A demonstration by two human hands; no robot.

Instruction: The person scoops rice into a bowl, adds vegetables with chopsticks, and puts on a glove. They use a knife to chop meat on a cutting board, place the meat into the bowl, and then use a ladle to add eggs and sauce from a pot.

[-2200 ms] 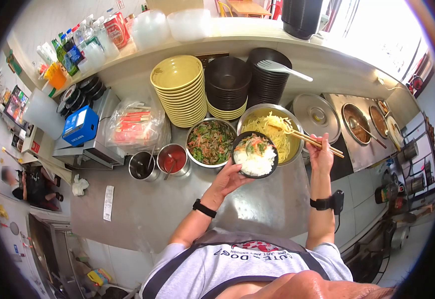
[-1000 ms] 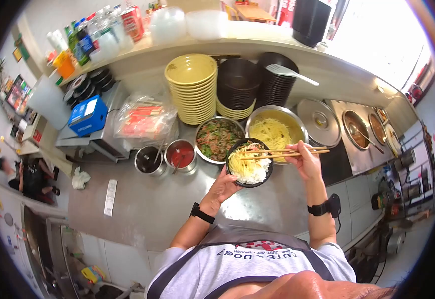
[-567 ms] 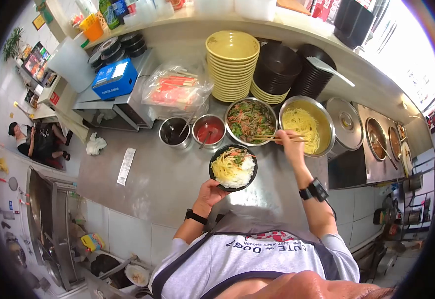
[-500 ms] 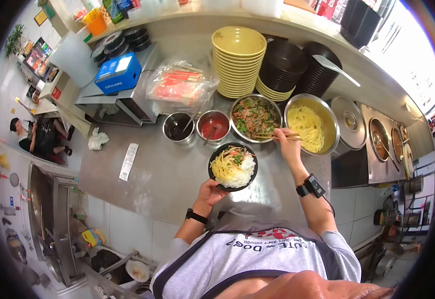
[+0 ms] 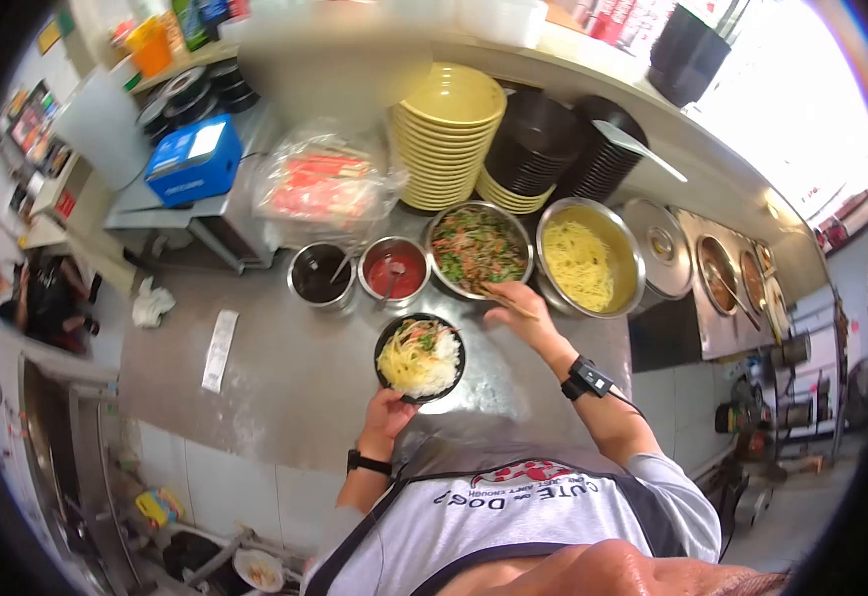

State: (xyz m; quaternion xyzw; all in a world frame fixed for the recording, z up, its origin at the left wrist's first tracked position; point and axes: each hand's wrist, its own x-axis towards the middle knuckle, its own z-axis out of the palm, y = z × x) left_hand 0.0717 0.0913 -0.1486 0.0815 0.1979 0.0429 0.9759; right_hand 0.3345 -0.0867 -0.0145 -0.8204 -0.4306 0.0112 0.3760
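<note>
My left hand grips the near left edge of a round black bowl. White rice, pale yellow strips and some mixed vegetables fill it. In my right hand is a pair of wooden chopsticks, their tips at the near rim of a steel bowl of chopped green and orange mixed vegetables. To its right stands a larger steel bowl of pale yellow strips. Two steel pots, one of dark sauce and one of red sauce, stand behind the black bowl.
Behind are stacked yellow bowls, stacked black bowls and a plastic bag of red-and-white packets. A paper slip lies left on the steel counter. A lidded pot stands right. Another person sits far left.
The whole view has shifted, so the counter appears farther left. My right hand has moved the chopsticks lower and closer in by the vegetable bowl. The left hand still holds the black bowl.
</note>
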